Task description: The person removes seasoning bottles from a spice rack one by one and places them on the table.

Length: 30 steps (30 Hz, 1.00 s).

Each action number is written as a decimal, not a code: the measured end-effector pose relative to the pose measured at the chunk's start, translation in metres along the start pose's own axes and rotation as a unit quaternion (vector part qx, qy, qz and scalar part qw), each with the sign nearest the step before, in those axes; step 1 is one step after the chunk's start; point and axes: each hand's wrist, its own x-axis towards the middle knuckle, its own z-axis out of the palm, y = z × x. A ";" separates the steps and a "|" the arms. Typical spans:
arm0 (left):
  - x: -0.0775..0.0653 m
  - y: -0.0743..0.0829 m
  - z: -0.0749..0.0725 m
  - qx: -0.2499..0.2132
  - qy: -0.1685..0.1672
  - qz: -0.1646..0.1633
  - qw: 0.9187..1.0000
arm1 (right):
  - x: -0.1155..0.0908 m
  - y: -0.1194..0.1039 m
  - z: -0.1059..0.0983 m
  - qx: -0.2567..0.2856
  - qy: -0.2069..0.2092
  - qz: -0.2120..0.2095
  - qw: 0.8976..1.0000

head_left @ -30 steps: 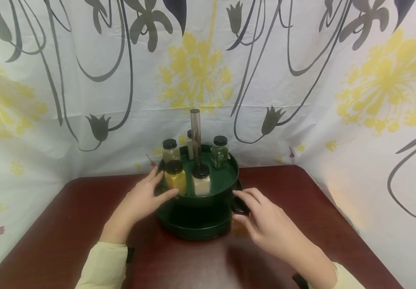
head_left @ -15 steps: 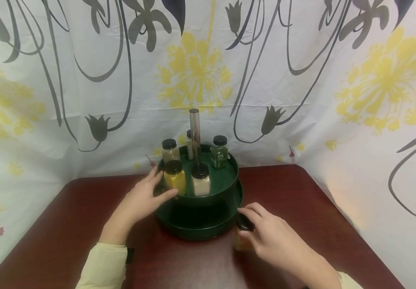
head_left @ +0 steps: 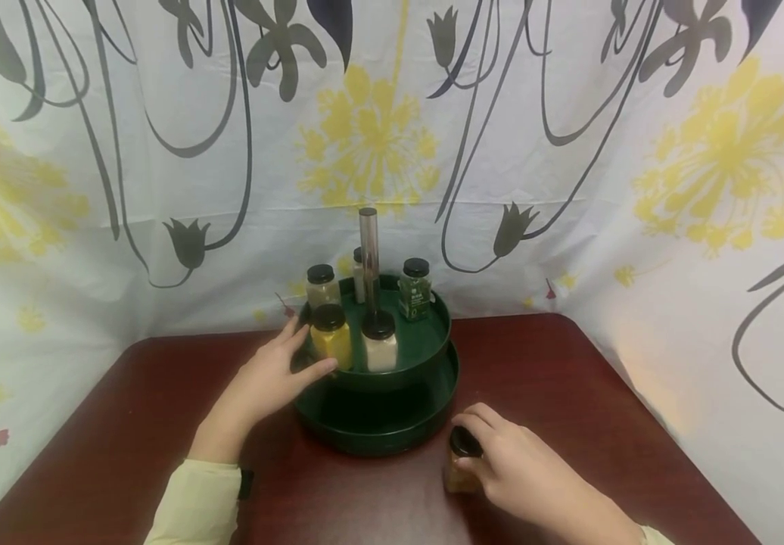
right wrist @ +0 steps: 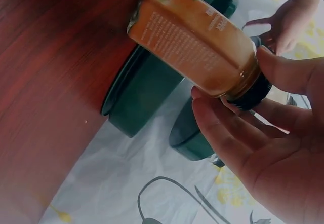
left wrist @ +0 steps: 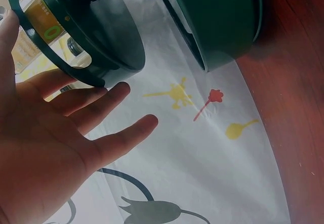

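My right hand (head_left: 521,462) pinches a square spice jar (right wrist: 192,41) of orange-brown powder by its black lid (right wrist: 253,92), right of a two-tier dark green turntable rack. Whether the jar's base touches the table cannot be told. At the rack's left, my left hand (head_left: 262,378) touches the side of the upper tray (head_left: 415,344) with fingers spread and fairly straight. Closest to it on that tray is a jar of yellow powder (head_left: 334,347). In the left wrist view those fingers lie against the slotted green wall (left wrist: 119,46).
Beside the yellow jar stands a pale-powder jar (head_left: 380,352). Behind are a beige jar (head_left: 322,289), a green-labelled jar (head_left: 415,291) and a partly hidden one. A clear post (head_left: 368,257) rises mid-rack. The lower tray (head_left: 378,443) sits on the dark red table (head_left: 535,356).
My right hand has carried the spice jar away from the rack's right side, toward the near right of the table. The left hand and rack have stayed nearly still.
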 end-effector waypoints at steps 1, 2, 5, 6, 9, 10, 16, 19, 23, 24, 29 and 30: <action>0.000 0.000 0.000 -0.001 0.000 0.000 1.000 | 0.000 0.000 0.000 -0.002 -0.001 -0.002 1.000; 0.000 0.000 0.000 -0.002 0.001 0.000 1.000 | 0.000 0.000 0.000 -0.003 -0.002 -0.004 1.000; -0.001 0.000 0.001 -0.004 0.002 0.000 1.000 | 0.000 -0.001 -0.003 -0.011 -0.017 -0.006 1.000; -0.001 0.000 0.001 -0.006 0.002 -0.002 1.000 | 0.001 -0.002 -0.005 -0.014 -0.027 -0.005 1.000; -0.002 0.001 0.002 -0.010 0.001 -0.005 1.000 | 0.003 -0.005 -0.012 -0.017 -0.068 0.005 0.998; -0.002 0.001 0.002 -0.013 0.003 -0.008 1.000 | 0.005 -0.006 -0.014 -0.018 -0.080 0.011 0.997; -0.002 0.002 0.006 -0.020 0.008 -0.006 1.000 | 0.016 -0.014 -0.025 -0.041 -0.091 0.036 0.994; -0.003 0.002 0.008 -0.019 0.008 -0.006 1.000 | 0.023 -0.016 -0.030 -0.042 -0.086 0.040 0.995; -0.003 0.002 0.008 -0.022 0.012 -0.008 1.000 | 0.036 -0.021 -0.041 -0.035 -0.067 0.036 0.996; -0.003 0.002 0.008 -0.021 0.012 -0.008 1.000 | 0.040 -0.023 -0.044 -0.034 -0.060 0.033 0.997; -0.004 0.005 0.007 -0.018 0.012 -0.004 1.000 | 0.063 -0.032 -0.064 -0.038 -0.012 0.004 0.999; -0.004 0.006 0.007 -0.018 0.012 -0.003 1.000 | 0.068 -0.034 -0.068 -0.040 -0.005 -0.003 0.999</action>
